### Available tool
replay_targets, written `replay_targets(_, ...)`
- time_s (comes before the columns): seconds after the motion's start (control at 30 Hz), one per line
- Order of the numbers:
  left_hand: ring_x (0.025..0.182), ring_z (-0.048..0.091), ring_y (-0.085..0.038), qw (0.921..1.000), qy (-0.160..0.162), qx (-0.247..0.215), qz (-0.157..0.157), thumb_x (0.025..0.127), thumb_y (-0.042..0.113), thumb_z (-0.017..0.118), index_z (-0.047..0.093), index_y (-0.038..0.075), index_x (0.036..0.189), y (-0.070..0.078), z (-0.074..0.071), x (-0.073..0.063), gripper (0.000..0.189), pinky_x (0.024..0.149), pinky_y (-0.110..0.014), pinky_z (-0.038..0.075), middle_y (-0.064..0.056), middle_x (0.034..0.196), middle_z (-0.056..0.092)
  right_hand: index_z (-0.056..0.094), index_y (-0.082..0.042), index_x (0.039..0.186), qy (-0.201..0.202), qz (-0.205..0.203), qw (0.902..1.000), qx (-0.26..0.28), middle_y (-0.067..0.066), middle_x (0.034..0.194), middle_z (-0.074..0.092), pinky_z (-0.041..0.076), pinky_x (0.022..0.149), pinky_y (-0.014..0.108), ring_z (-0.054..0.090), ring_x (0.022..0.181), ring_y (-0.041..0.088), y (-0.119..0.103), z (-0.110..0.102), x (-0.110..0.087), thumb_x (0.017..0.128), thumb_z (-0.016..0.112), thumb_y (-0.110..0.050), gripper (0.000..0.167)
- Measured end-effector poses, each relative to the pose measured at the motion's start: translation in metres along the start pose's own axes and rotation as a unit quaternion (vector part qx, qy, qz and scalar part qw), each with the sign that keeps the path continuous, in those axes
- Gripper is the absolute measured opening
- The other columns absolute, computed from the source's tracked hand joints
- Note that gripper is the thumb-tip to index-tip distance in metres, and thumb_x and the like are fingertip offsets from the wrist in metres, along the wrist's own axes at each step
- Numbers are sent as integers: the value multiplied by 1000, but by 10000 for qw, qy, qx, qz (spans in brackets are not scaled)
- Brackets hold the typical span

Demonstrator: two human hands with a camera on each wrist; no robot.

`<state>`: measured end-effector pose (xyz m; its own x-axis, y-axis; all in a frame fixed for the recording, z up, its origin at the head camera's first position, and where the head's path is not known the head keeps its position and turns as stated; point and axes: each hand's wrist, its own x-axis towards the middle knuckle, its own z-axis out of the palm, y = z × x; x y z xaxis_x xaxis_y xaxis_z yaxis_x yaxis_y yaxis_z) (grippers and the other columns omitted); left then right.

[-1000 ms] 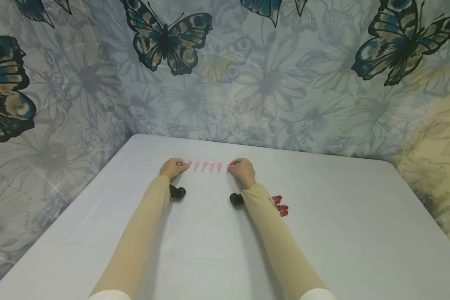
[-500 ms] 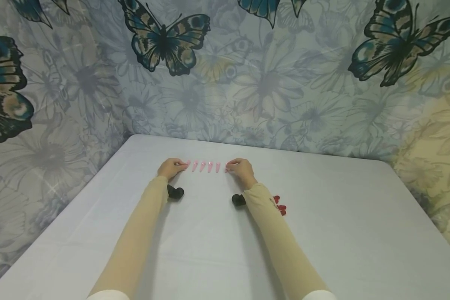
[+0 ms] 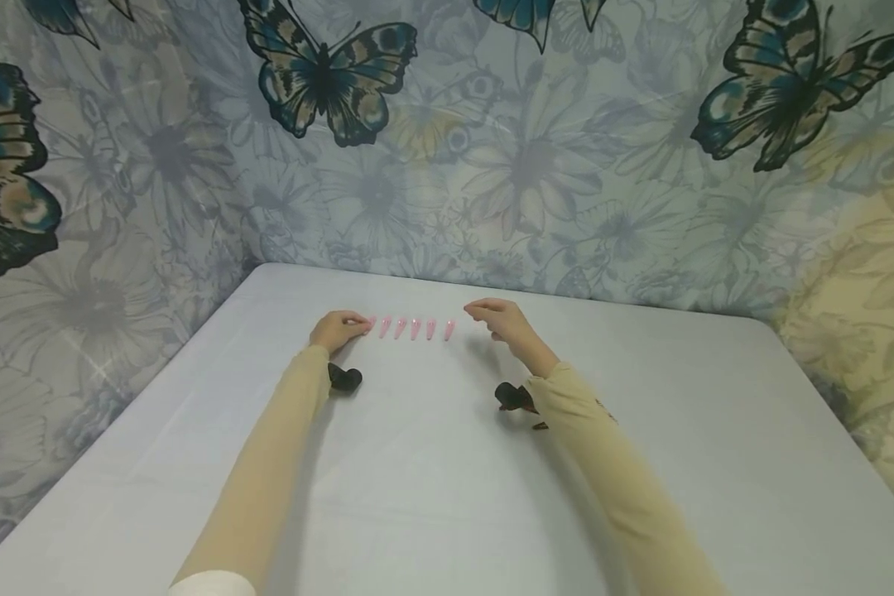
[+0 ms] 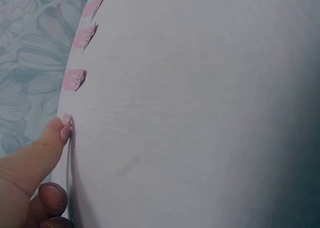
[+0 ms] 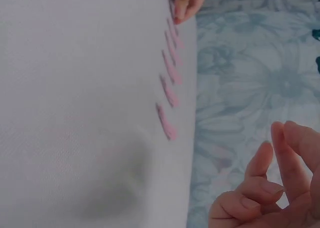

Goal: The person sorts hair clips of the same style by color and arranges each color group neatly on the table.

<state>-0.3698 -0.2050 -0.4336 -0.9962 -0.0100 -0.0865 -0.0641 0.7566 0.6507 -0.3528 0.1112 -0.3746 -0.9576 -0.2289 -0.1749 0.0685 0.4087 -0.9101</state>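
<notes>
Several pink hair clips (image 3: 415, 329) lie in a row near the far side of the white table (image 3: 417, 497). At the row's left end my left hand (image 3: 338, 330) pinches the leftmost clip (image 4: 66, 126) against the tabletop, its fingertips covering part of it. The rightmost clip (image 3: 449, 330) lies on its own, slightly wider apart from its neighbour. My right hand (image 3: 508, 323) is raised beyond this clip, to its right. Its thumb and index fingertips come close together with nothing seen between them, and the other fingers are loosely bent (image 5: 250, 198).
Red hair clips (image 3: 540, 426) lie on the table, mostly hidden under the right forearm. A black wrist camera (image 3: 346, 380) is on the left wrist and another camera (image 3: 512, 396) on the right. A butterfly-patterned cloth (image 3: 529, 190) stands behind the table.
My right hand has let go of the rightmost pink clip and moved up and right, its forearm now covering more of the red clips. My left hand stays at the leftmost clip.
</notes>
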Motion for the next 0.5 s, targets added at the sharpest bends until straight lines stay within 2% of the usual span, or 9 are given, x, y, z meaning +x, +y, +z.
replay_targets(0.07, 130, 48, -40, 10000, -37, -46, 41, 95, 36, 62, 64, 5, 124, -1, -1, 1, 42, 110, -51, 34, -22, 140, 53, 59, -7, 130, -14, -55, 10000, -48, 12, 125, 56, 43, 87, 33, 46, 96, 21, -2, -7, -9, 98, 56, -36, 44)
replay_targets(0.13, 131, 46, -40, 9999, -78, -88, 78, 95, 35, 61, 64, 4, 124, -2, -2, 1, 42, 111, -52, 34, -22, 142, 51, 60, -8, 128, -35, -116, 9999, -78, 7, 115, 55, 38, 76, 28, 40, 83, 16, -2, -13, -19, 97, 57, -36, 42)
replay_targets(0.33, 130, 45, -41, 9994, -168, -206, 221, 96, 35, 60, 63, 2, 124, -1, -3, -3, 43, 109, -52, 34, -24, 142, 50, 60, -4, 126, -202, -313, 9992, 104, -1, 99, 50, 36, 69, 26, 36, 71, 11, 9, -33, -49, 99, 55, -30, 38)
replay_targets(0.43, 106, 56, -37, 9980, -92, -587, 213, 96, 33, 61, 63, 1, 123, 2, -4, -7, 42, 94, -44, 44, -26, 121, 60, 59, -1, 124, -177, -406, 9988, 186, -3, 93, 49, 34, 65, 25, 33, 67, 10, 17, -44, -64, 100, 55, -27, 36)
replay_targets(0.5, 86, 56, -25, 9958, 82, -879, 234, 96, 31, 61, 63, 1, 123, 5, -4, -11, 41, 80, -36, 44, -19, 102, 63, 59, 0, 122, -106, -424, 9990, 123, -3, 91, 49, 35, 65, 25, 36, 69, 10, 23, -51, -74, 99, 55, -29, 37)
